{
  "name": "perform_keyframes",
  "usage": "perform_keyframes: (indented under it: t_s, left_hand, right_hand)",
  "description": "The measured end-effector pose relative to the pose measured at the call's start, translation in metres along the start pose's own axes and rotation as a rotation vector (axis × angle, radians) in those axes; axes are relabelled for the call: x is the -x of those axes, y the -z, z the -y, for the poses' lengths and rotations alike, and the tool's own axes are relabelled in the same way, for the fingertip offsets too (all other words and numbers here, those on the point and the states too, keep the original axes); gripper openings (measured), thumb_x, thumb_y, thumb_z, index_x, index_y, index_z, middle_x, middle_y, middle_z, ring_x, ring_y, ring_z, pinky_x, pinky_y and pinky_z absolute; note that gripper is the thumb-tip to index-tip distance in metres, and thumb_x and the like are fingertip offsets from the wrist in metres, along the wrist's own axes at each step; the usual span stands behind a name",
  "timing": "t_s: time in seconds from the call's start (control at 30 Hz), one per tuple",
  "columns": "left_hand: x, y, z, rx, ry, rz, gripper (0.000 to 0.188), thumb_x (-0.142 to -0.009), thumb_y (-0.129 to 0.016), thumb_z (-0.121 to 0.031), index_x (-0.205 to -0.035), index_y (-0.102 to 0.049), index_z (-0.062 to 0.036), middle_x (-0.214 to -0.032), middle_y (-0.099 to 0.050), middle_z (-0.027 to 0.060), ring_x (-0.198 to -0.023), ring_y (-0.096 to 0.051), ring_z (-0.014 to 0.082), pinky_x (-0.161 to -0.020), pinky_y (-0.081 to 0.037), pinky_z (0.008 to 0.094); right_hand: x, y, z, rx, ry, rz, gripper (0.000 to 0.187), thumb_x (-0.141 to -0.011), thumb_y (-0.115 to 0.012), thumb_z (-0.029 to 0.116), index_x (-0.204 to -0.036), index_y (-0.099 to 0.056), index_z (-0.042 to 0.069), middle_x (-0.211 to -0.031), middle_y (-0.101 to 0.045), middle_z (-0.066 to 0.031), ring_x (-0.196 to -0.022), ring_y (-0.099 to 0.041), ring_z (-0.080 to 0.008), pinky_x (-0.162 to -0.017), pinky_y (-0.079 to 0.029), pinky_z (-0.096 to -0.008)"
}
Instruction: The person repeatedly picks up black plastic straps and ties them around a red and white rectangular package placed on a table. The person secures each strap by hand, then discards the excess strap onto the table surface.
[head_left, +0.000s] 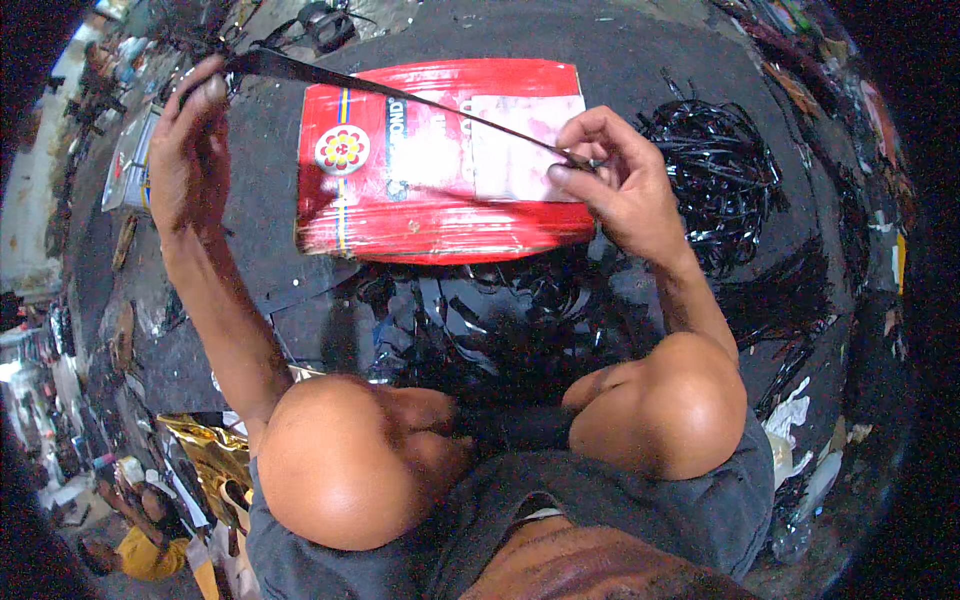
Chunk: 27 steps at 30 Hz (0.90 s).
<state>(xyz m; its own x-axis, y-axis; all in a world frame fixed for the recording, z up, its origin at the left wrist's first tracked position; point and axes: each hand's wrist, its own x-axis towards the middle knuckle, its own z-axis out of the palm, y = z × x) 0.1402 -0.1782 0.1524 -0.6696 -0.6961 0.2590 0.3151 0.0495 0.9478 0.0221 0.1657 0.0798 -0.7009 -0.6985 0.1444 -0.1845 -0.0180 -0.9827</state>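
Observation:
A long, flat black strip (400, 97) is stretched on a slant between my two hands. My left hand (190, 140) is raised at the upper left, its fingers closed around the strip's wider end. Lower on the right, my right hand (625, 175) pinches the narrow end between thumb and fingers. Beneath the strip lies a red printed carton (440, 225) with a round flower-like emblem and creased sides. A pale pink sheet (520, 150) rests on its right part, close to my right fingertips.
A tangled heap of shiny black strips (720, 175) lies right of the carton. More dark glossy material (450, 310) spreads before my knees. Gold foil (210, 450) is at lower left. Beyond it sits another person in a yellow top (150, 553). Scraps litter the dark floor's edges.

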Motion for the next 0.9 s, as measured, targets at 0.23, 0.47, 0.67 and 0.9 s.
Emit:
perform_keyframes:
  t_s: [0.23, 0.47, 0.67, 0.9]
  left_hand:
    - [-0.036, 0.128, 0.086, -0.449, 0.279, -0.108, 0.019, -0.088, -0.072, -0.019, -0.095, -0.07, -0.0017, -0.067, -0.054, -0.0047, -0.051, -0.04, 0.0057, -0.049, -0.031, 0.023]
    - [0.007, -0.001, 0.107, -1.526, -0.555, -0.025, 0.048, -0.077, -0.074, -0.022, -0.123, -0.065, -0.0126, -0.135, -0.054, 0.0192, -0.12, -0.054, 0.0364, -0.096, -0.047, 0.0464]
    - [0.071, -0.145, 0.169, -0.525, -0.393, 0.618, 0.037, -0.079, -0.071, -0.013, -0.114, -0.065, -0.005, -0.105, -0.067, 0.0174, -0.093, -0.068, 0.0279, -0.081, -0.054, 0.0375]
    - [0.079, -0.158, 0.174, -0.523, -0.415, 0.605, 0.023, -0.078, -0.074, -0.014, -0.098, -0.071, -0.004, -0.087, -0.067, 0.0127, -0.08, -0.067, 0.0261, -0.072, -0.054, 0.0363]
  right_hand:
    - [-0.023, 0.032, -0.009, 0.282, -0.19, 0.028, 0.024, -0.092, -0.066, 0.027, -0.09, -0.072, 0.003, -0.074, -0.07, -0.0033, -0.062, -0.059, -0.0079, -0.058, -0.05, -0.0258]
    - [-0.044, 0.012, -0.049, 1.033, -0.023, -0.094, 0.035, -0.081, -0.071, 0.039, -0.102, -0.074, 0.012, -0.089, -0.07, -0.0124, -0.083, -0.069, -0.0323, -0.078, -0.053, -0.0441]
    - [-0.043, 0.005, -0.052, 1.013, -0.021, -0.212, 0.042, -0.077, -0.077, 0.035, -0.11, -0.063, 0.015, -0.082, -0.068, -0.0108, -0.08, -0.069, -0.0319, -0.068, -0.053, -0.0457]
    - [-0.033, 0.027, -0.06, 1.02, 0.342, -0.24, 0.023, -0.08, -0.075, 0.028, -0.097, -0.069, 0.014, -0.084, -0.066, -0.0053, -0.081, -0.066, -0.0273, -0.068, -0.054, -0.042]
